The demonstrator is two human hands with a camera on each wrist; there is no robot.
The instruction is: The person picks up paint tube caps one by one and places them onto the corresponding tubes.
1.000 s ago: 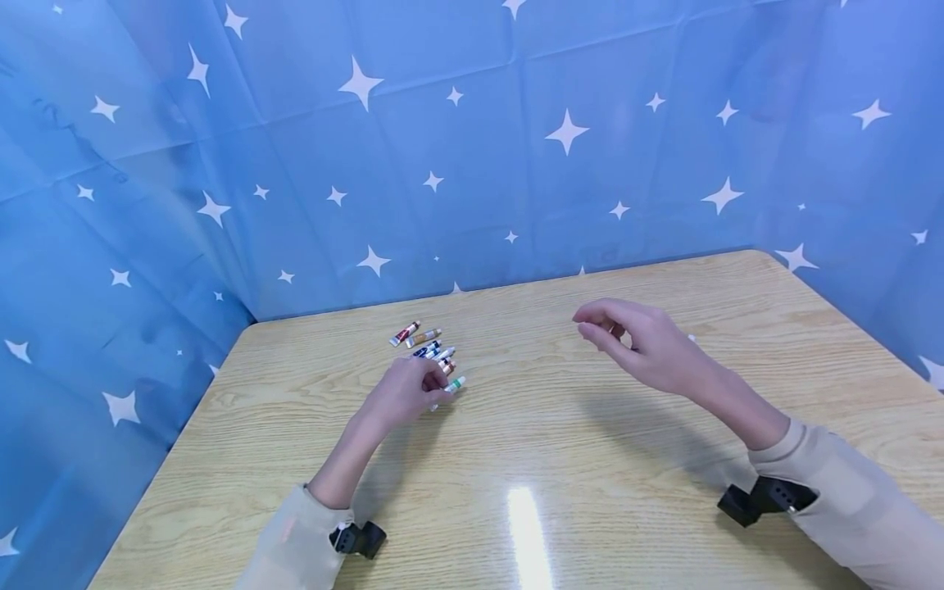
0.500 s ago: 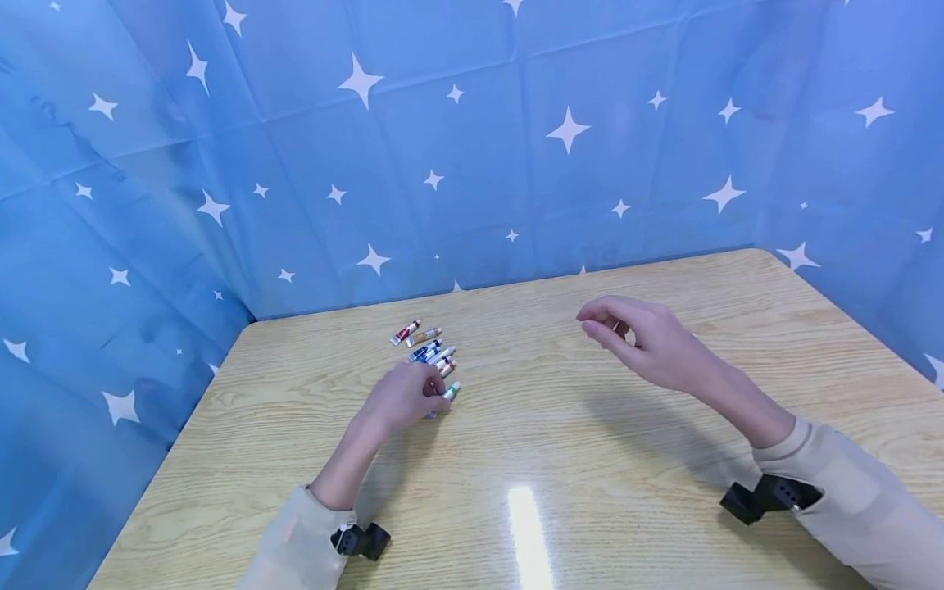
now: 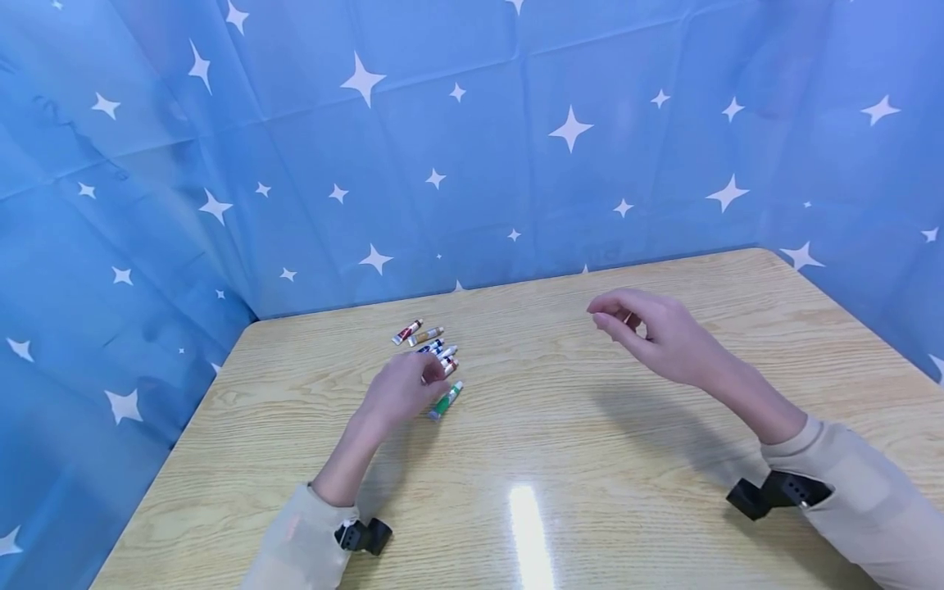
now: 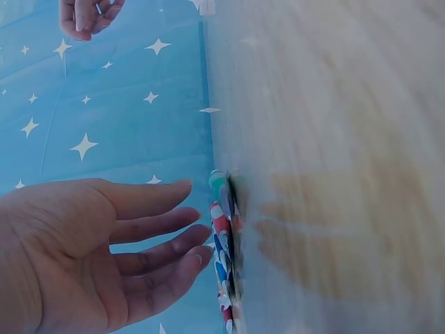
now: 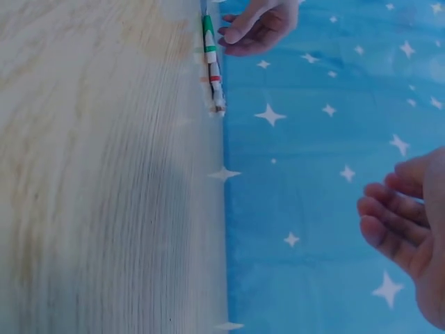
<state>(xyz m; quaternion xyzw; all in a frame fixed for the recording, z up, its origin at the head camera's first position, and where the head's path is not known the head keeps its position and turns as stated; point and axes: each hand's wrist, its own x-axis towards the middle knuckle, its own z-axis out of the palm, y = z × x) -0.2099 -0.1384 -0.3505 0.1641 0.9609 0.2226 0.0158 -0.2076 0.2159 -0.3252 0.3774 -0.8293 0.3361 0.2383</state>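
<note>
My left hand (image 3: 398, 391) hovers just left of a green paint tube (image 3: 447, 401), which lies slantwise on the table. In the left wrist view its fingers (image 4: 163, 223) are relaxed, with a gap between them and the tubes. Partly behind that hand lie a blue tube (image 3: 432, 347), a white-capped tube (image 3: 448, 352) and an orange-capped tube (image 3: 451, 369), close together. Farther back are a dark red tube (image 3: 408, 332) and an ochre tube (image 3: 426, 336). Well to the right, my right hand (image 3: 659, 334) hangs above the table, fingers loosely curled around nothing.
A light wood-grain table (image 3: 560, 459) spreads beneath both hands, with a bright light reflection near its front. Behind and at the sides hangs a blue curtain (image 3: 487, 164) with white stars. Each sleeve carries a black wrist camera (image 3: 365, 537).
My left hand held the green tube, turned it more upright in view and let it go, drawing slightly back and up. The right hand drifted slightly right and up.
</note>
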